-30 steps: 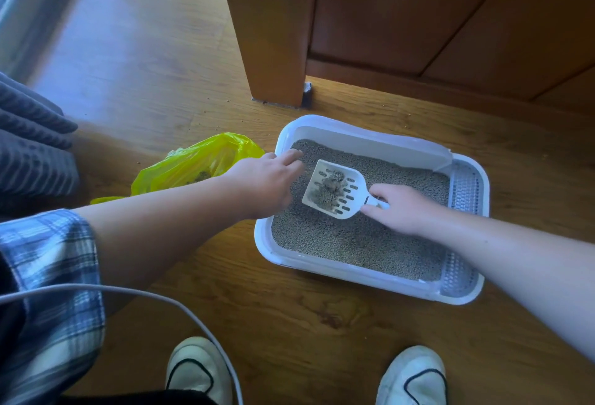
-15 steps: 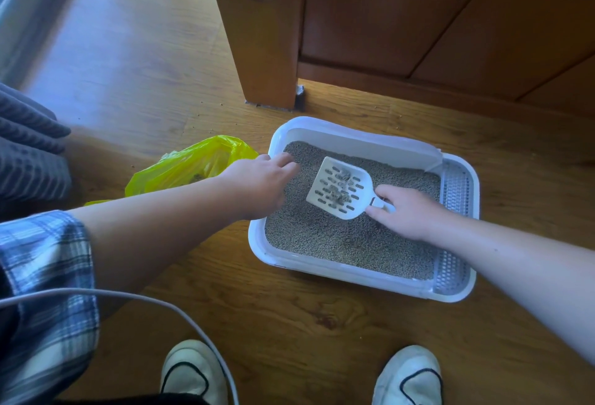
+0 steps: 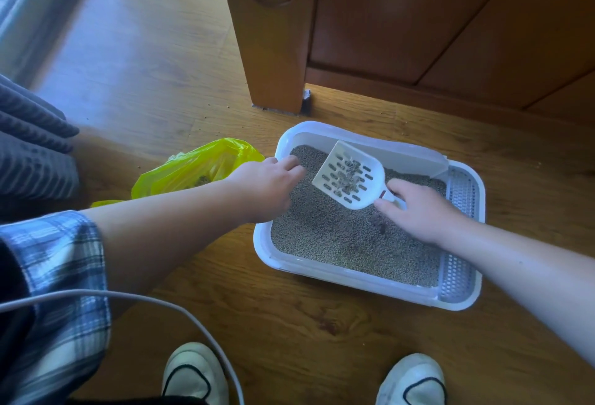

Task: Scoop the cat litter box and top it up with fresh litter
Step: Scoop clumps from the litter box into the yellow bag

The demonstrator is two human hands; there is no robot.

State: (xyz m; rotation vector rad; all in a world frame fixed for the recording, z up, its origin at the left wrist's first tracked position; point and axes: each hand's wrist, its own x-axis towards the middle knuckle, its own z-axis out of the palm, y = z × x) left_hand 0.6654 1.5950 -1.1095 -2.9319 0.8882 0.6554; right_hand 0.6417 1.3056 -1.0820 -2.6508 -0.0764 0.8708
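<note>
A white litter box (image 3: 354, 285) sits on the wooden floor, filled with grey granular litter (image 3: 338, 240). My right hand (image 3: 415, 211) grips the handle of a white slotted scoop (image 3: 349, 176), held tilted above the litter with a few grey clumps in its bowl. My left hand (image 3: 267, 189) rests on the box's left rim, with its fingers curled over the edge. A yellow plastic bag (image 3: 193, 166) lies open on the floor just left of the box, holding some dark clumps.
A wooden furniture leg (image 3: 273, 50) and panel stand right behind the box. A grey striped cushion (image 3: 29, 147) is at the left. A white cable (image 3: 161, 305) crosses the foreground above my two white shoes (image 3: 193, 375). Loose grains dot the floor.
The scoop has risen out of the litter and tilted upward toward the box's back wall, with most loose litter sifted through. My left hand stays on the rim.
</note>
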